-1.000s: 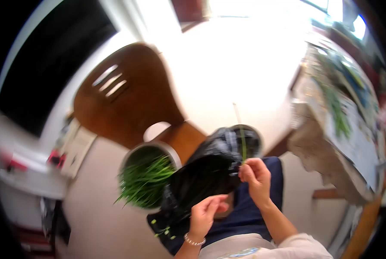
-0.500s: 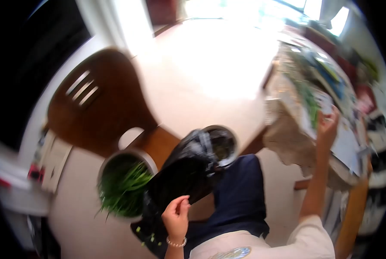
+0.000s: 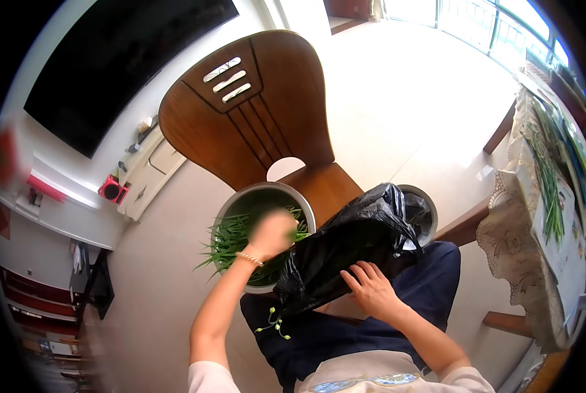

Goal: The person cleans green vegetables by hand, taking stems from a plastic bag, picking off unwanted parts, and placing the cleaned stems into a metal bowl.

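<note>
My left hand [image 3: 271, 236], with a beaded bracelet at the wrist, is over the long green chives [image 3: 230, 239] in a metal basin [image 3: 311, 213]. Motion smears its fingers, so whether they grip any stalks is unclear. My right hand [image 3: 371, 288] rests at the near edge of a black plastic bag [image 3: 345, 245], fingers stretched out and holding nothing visible. The bag's mouth gapes towards me, its inside dark. A few thin stems with pale green buds [image 3: 276, 324] hang below the bag, over my dark trousers.
A wooden chair [image 3: 260, 111] stands ahead, the basin at its seat. Behind the bag is a second metal bowl [image 3: 430, 209]. At right, a cloth-covered table [image 3: 519, 229] bears a bundle of green stalks [image 3: 551, 203] and papers. A low cabinet [image 3: 155, 170] stands at left.
My right hand has come from the table at right to the bag. My left hand has moved from in front of the bag to the basin of chives. The view has swung left.
</note>
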`<state>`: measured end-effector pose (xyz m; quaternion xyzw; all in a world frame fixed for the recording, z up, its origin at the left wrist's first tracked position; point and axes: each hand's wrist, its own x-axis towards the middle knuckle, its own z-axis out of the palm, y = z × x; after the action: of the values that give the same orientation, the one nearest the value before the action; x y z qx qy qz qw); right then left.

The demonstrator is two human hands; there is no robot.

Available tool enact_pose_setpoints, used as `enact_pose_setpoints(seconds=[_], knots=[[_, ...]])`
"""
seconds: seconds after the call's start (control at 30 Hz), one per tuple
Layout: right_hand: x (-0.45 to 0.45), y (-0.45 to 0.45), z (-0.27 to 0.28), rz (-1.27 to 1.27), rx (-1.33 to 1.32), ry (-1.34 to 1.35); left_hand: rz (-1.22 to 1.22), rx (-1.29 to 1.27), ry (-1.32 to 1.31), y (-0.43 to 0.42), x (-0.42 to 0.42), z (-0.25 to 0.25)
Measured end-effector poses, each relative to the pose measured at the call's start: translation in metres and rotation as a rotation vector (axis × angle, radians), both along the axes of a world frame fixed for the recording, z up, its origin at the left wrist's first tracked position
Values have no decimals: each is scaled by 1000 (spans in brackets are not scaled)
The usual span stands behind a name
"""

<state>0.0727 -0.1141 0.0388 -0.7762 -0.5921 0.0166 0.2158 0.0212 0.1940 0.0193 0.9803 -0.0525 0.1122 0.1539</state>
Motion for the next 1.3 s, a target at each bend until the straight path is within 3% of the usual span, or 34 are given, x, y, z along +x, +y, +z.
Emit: enact_pose_setpoints(seconds=[0.07, 0.13, 0.27, 0.3, 0.43, 0.5, 0.63, 0.7, 0.73, 0.77, 0.83, 0.9, 1.1, 1.17, 1.23, 1.3], knots=[[-1, -4, -13, -24, -19, -37, -75, -14, -3, 0, 6, -21], [1, -10, -25, -37, -50, -75, 32, 307, 242, 2, 9, -32], [-2, -9, -43, -13, -128, -91, 92, 236, 65, 35, -2, -57], [-2, -9, -44, 35, -220, -58, 181, 291, 217, 42, -2, -54], [-4, -5, -44, 24, -85, -69, 266, 66, 119, 49, -6, -56], [-3, -6, -41, 15, -62, 2, 267, -172, -121, 43, -5, -67], [-5, -13, -34, 17, -61, 144, 275, -156, -72, 14, -4, -27], [-7, -19, -32, 77, -88, 137, -2, 118, 172, -9, -4, -7], [-7, -23, -29, 80, -87, 131, -83, 179, 149, -15, -6, -5], [-7, -26, -25, 98, -107, 133, 131, 187, 483, -30, 2, 7], [-7, -31, -18, 133, -120, 135, 70, 384, 550, -10, -7, -40], [-8, -36, -10, 122, -119, 145, 105, 322, 586, -13, -10, -38], [-18, -38, -2, 58, 51, 193, 138, -1, 271, -16, -21, -26], [-23, -33, -3, 55, 102, 209, 357, -230, 92, -2, -25, -32], [-24, -29, -3, 59, 143, 221, 584, -280, -138, 7, -22, -39], [-22, -25, -3, 46, 155, 206, 650, -395, -261, 11, -23, -42]])
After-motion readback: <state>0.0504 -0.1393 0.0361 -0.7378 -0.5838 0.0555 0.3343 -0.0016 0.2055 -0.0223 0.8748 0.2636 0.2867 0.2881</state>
